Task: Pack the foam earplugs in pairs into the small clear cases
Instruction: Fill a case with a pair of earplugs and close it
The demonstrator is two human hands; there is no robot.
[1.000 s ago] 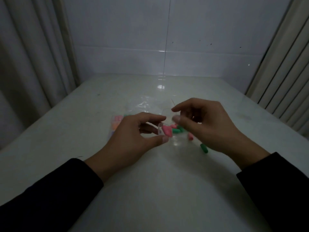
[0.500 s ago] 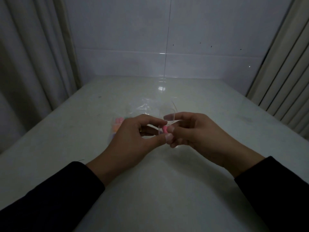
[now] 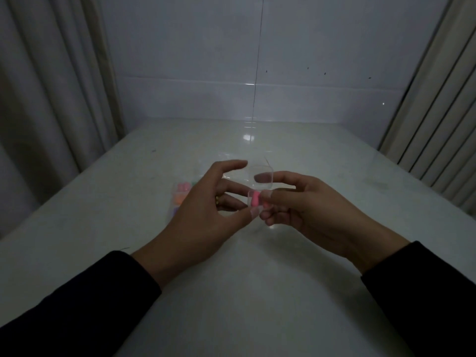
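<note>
A single head-worn camera is looking forward and down from close above the table (image 3: 257,292), catching both hands (image 3: 201,215) at mid-frame, forearms entering from the bottom corners, the wall (image 3: 257,60) beyond.

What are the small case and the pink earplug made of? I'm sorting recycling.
Small case: seemingly clear glossy hard plastic; a fingertip shows through its raised lid, edges catch light. Pink earplug: apparently matte foam, without shine.
</note>
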